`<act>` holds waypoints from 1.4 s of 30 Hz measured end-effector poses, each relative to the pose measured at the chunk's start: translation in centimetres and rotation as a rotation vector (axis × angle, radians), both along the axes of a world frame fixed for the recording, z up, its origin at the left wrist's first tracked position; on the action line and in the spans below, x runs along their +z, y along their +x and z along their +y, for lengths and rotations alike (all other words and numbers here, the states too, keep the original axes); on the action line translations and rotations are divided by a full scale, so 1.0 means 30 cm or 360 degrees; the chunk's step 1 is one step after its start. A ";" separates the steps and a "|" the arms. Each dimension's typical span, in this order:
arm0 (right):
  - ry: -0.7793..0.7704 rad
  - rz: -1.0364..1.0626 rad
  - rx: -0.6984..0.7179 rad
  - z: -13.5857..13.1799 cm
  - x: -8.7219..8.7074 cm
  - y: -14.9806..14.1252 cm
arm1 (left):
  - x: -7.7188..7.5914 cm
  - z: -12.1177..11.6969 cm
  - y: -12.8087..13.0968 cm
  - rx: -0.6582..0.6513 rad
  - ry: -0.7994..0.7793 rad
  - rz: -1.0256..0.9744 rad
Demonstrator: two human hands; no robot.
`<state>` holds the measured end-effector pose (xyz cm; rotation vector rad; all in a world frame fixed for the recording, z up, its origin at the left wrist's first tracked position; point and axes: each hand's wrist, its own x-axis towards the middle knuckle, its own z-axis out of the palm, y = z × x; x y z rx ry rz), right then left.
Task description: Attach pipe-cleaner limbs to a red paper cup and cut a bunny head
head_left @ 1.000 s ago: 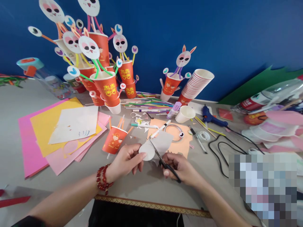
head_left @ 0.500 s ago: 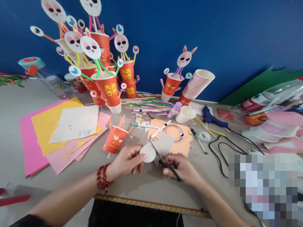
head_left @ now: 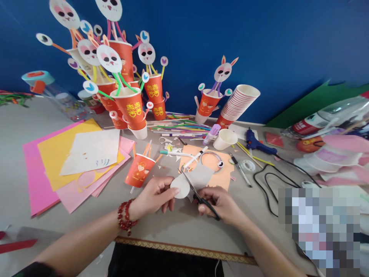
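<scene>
Between its thumb and fingers, my left hand (head_left: 159,194) pinches the rounded part of a piece of white paper (head_left: 180,187). The rest of the sheet stretches away to the upper right. My right hand (head_left: 217,206) is closed on the handles of black-handled scissors (head_left: 198,195), whose blades cross the paper along the edge of the round part. Behind my left hand, a red paper cup (head_left: 140,170) with straws poking out leans on the table. Orange paper (head_left: 223,169) lies beyond the white paper, with markers and a headband-like ring on it.
Rabbit-faced cup figures (head_left: 133,107) stand at the back left, beside a stack of paper cups (head_left: 240,104) further right. Pink and yellow sheets (head_left: 43,161) lie to the left. A blue glue gun (head_left: 259,144) trails a black cord (head_left: 266,196) on the right.
The view has shifted very slightly. Both hands, the paper and the scissors stay almost where they were.
</scene>
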<state>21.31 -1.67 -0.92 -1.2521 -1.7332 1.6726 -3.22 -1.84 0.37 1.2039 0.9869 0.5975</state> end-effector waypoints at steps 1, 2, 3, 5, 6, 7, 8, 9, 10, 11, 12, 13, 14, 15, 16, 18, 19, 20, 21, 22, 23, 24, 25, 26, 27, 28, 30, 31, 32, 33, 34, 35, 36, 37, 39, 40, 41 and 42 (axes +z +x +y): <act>-0.0024 0.0019 0.0009 0.001 0.000 0.000 | 0.000 0.000 -0.001 -0.0006 -0.0004 -0.0004; -0.0060 0.0046 0.0020 0.001 0.000 0.001 | 0.000 0.000 -0.002 -0.0012 -0.0007 -0.0008; -0.0102 0.0073 0.0032 0.002 0.000 0.001 | -0.001 0.000 -0.003 -0.0019 -0.0010 -0.0014; -0.0163 0.0115 0.0044 0.003 0.001 0.003 | -0.002 0.000 -0.005 -0.0026 -0.0021 -0.0034; -0.0173 0.0123 0.0045 0.003 0.002 0.003 | -0.003 0.000 -0.007 -0.0028 -0.0026 -0.0041; -0.0174 0.0123 0.0043 0.003 0.003 0.003 | -0.004 0.000 -0.008 -0.0029 -0.0029 -0.0047; -0.0173 0.0121 0.0041 0.003 0.004 0.003 | -0.005 0.000 -0.009 -0.0031 -0.0034 -0.0049; -0.0177 0.0119 0.0041 0.003 0.006 0.003 | -0.005 0.000 -0.009 -0.0031 -0.0041 -0.0049; -0.0182 0.0120 0.0041 0.004 0.007 0.003 | -0.005 0.000 -0.009 -0.0033 -0.0046 -0.0052; -0.0190 0.0122 0.0042 0.004 0.007 0.003 | -0.005 0.001 -0.009 -0.0035 -0.0052 -0.0054; -0.0196 0.0125 0.0043 0.004 0.007 0.003 | -0.004 0.002 -0.008 -0.0035 -0.0056 -0.0057; -0.0199 0.0127 0.0044 0.004 0.005 0.003 | -0.003 0.002 -0.008 -0.0032 -0.0058 -0.0058; -0.0201 0.0127 0.0046 0.004 0.003 0.004 | -0.002 0.003 -0.007 -0.0029 -0.0057 -0.0056; -0.0200 0.0126 0.0047 0.004 0.001 0.004 | 0.000 0.003 -0.006 -0.0027 -0.0053 -0.0052; -0.0198 0.0124 0.0050 0.005 -0.002 0.005 | 0.001 0.004 -0.006 -0.0025 -0.0052 -0.0046; -0.0190 0.0126 0.0056 0.005 -0.008 0.006 | 0.002 0.004 -0.006 -0.0025 -0.0052 -0.0039; -0.0178 0.0128 0.0057 0.005 -0.010 0.007 | 0.002 0.004 -0.007 -0.0027 -0.0055 -0.0039; -0.0163 0.0128 0.0058 0.005 -0.012 0.008 | 0.002 0.003 -0.007 -0.0029 -0.0056 -0.0041; -0.0147 0.0125 0.0059 0.006 -0.013 0.009 | 0.002 0.002 -0.007 -0.0031 -0.0056 -0.0043; -0.0137 0.0118 0.0063 0.006 -0.013 0.010 | 0.002 0.001 -0.008 -0.0032 -0.0056 -0.0044; -0.0131 0.0112 0.0069 0.006 -0.012 0.010 | 0.002 0.000 -0.008 -0.0032 -0.0055 -0.0043; -0.0132 0.0108 0.0078 0.006 -0.011 0.010 | 0.002 -0.001 -0.008 -0.0031 -0.0056 -0.0041; -0.0136 0.0109 0.0085 0.006 -0.010 0.010 | 0.003 -0.001 -0.008 -0.0032 -0.0058 -0.0039; -0.0142 0.0115 0.0090 0.006 -0.009 0.010 | 0.004 -0.002 -0.008 -0.0033 -0.0060 -0.0039; -0.0147 0.0120 0.0090 0.005 -0.007 0.009 | 0.004 -0.002 -0.008 -0.0035 -0.0061 -0.0040; -0.0153 0.0123 0.0088 0.005 -0.006 0.009 | 0.004 -0.002 -0.008 -0.0034 -0.0060 -0.0043; -0.0165 0.0118 0.0075 0.005 -0.004 0.007 | 0.004 -0.001 -0.007 -0.0034 -0.0052 -0.0049; -0.0170 0.0113 0.0070 0.006 -0.004 0.006 | 0.003 -0.001 -0.007 -0.0034 -0.0046 -0.0052; -0.0172 0.0108 0.0067 0.006 -0.004 0.005 | 0.003 -0.001 -0.008 -0.0035 -0.0042 -0.0056; -0.0173 0.0106 0.0065 0.006 -0.004 0.005 | 0.002 -0.001 -0.008 -0.0038 -0.0037 -0.0060; -0.0173 0.0106 0.0063 0.007 -0.005 0.005 | 0.001 0.000 -0.008 -0.0039 -0.0031 -0.0062; -0.0173 0.0108 0.0063 0.007 -0.006 0.005 | 0.000 0.000 -0.009 -0.0041 -0.0025 -0.0063; -0.0174 0.0112 0.0063 0.008 -0.008 0.006 | 0.000 0.000 -0.010 -0.0040 -0.0020 -0.0063; -0.0177 0.0118 0.0061 0.008 -0.009 0.007 | -0.001 0.001 -0.010 -0.0040 -0.0016 -0.0062; -0.0187 0.0132 0.0059 0.008 -0.012 0.009 | -0.001 0.002 -0.012 -0.0040 -0.0013 -0.0062; -0.0190 0.0138 0.0061 0.008 -0.013 0.009 | -0.002 0.003 -0.012 -0.0040 -0.0014 -0.0062; -0.0190 0.0143 0.0062 0.008 -0.014 0.010 | -0.002 0.003 -0.013 -0.0040 -0.0016 -0.0061; -0.0190 0.0147 0.0062 0.008 -0.014 0.010 | -0.002 0.004 -0.013 -0.0040 -0.0018 -0.0058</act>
